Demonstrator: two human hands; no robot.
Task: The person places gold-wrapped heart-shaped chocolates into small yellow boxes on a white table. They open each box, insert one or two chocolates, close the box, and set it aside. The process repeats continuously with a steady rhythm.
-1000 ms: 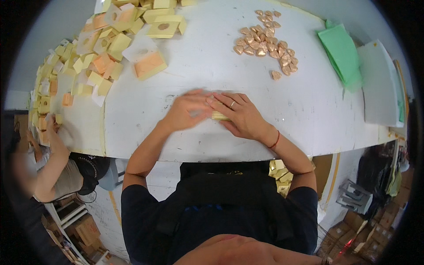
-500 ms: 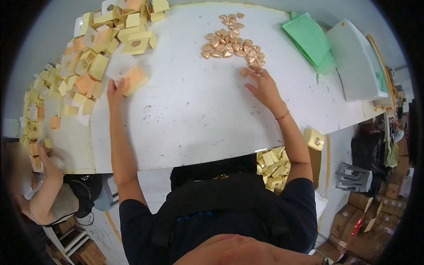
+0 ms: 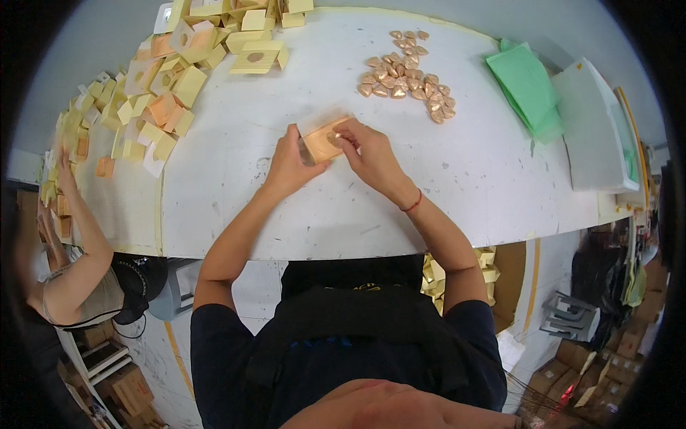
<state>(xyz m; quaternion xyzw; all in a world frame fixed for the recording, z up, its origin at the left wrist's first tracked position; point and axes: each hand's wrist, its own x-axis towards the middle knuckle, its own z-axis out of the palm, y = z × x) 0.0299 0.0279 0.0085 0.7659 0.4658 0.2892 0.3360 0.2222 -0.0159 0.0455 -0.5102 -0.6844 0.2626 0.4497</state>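
My left hand (image 3: 289,163) and my right hand (image 3: 368,154) meet at the middle of the white table (image 3: 236,207). Between them they hold a small orange box (image 3: 323,140) with a pale lid edge. My right fingers press a small gold heart-shaped piece into the box's top. A heap of several gold heart-shaped pieces (image 3: 404,75) lies just beyond my right hand.
Many yellow and orange flat boxes (image 3: 161,100) are piled along the table's left and far edge. Green sheets (image 3: 529,86) and a white tray (image 3: 593,129) lie at the right. Another person (image 3: 71,236) works at the left edge. Gold boxes (image 3: 486,261) sit under the table.
Both hands had reached apart, the left to the orange box at the left and the right to the heart pieces. Now they have come together at the middle with the box.
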